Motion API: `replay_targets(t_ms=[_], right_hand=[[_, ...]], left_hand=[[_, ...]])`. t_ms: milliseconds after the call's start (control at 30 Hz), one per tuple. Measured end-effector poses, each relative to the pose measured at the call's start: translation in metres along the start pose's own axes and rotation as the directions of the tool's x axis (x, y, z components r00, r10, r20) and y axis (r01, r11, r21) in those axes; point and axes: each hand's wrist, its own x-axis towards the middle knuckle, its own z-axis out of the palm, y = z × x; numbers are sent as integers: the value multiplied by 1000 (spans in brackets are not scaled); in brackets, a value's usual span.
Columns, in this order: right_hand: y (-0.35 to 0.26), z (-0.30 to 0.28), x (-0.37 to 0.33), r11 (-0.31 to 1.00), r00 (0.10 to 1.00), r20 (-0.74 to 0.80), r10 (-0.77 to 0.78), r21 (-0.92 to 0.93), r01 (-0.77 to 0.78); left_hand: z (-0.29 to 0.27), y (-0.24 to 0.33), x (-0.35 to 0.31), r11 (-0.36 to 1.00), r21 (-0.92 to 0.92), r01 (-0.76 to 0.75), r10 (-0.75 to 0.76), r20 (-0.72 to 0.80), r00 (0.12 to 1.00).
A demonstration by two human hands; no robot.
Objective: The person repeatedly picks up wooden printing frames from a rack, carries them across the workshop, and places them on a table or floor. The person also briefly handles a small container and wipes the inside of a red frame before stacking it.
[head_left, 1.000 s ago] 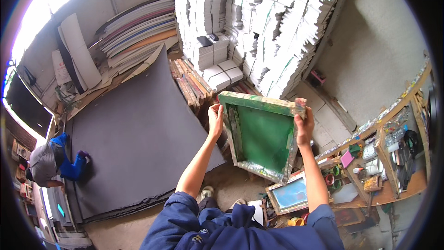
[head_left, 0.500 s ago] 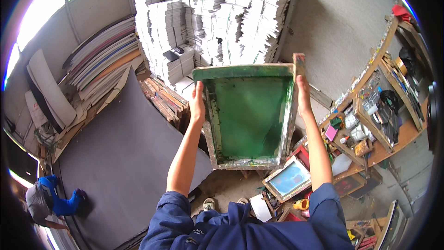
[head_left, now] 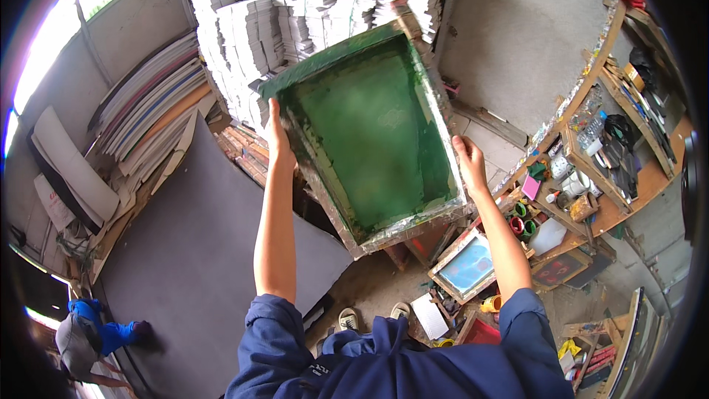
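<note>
While both arms reach overhead, the left hand (head_left: 278, 135) and right hand (head_left: 468, 163) each clamp fingers around opposite rails of the green screen frame (head_left: 369, 133) (tilted, mesh facing the person), apparently for inspection against the paper stacks (head_left: 310, 15).

Navy blue work jacket fills the bottom of the view, heavy cloth, rumpled across the chest and shoulders. 2 sleeves, both pushed up and bunched into thick folds near the elbows, so both forearms run bare from there up. A small pale mark sits on the cloth low at the front, too small to make out. Left hand (head_left: 278, 135) bare, no glove, no ring or watch showing. Right hand (head_left: 469, 164) bare as well, wrist uncovered. Down between the sleeves, 2 pale sandals on the feet, straps across the top.
</note>
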Motion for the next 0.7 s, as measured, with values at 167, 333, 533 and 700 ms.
replay_targets(t_ms=[167, 333, 533, 700], right_hand=[[-19, 16, -9, 960, 989, -12, 149, 243, -142], [-35, 24, -15, 931, 961, -72, 266, 279, -236], [-10, 21, -19, 895, 916, -77, 394, 259, -363], [37, -4, -45, 957, 941, -211, 264, 178, -229]], left_hand=[[-10, 9, -11, 956, 157, -247, 221, 166, 961], [-65, -49, -69, 948, 245, -203, 61, 488, 871], [-103, -98, -83, 935, 322, -147, -100, 638, 764], [-95, -147, -73, 937, 348, 6, -263, 695, 669]])
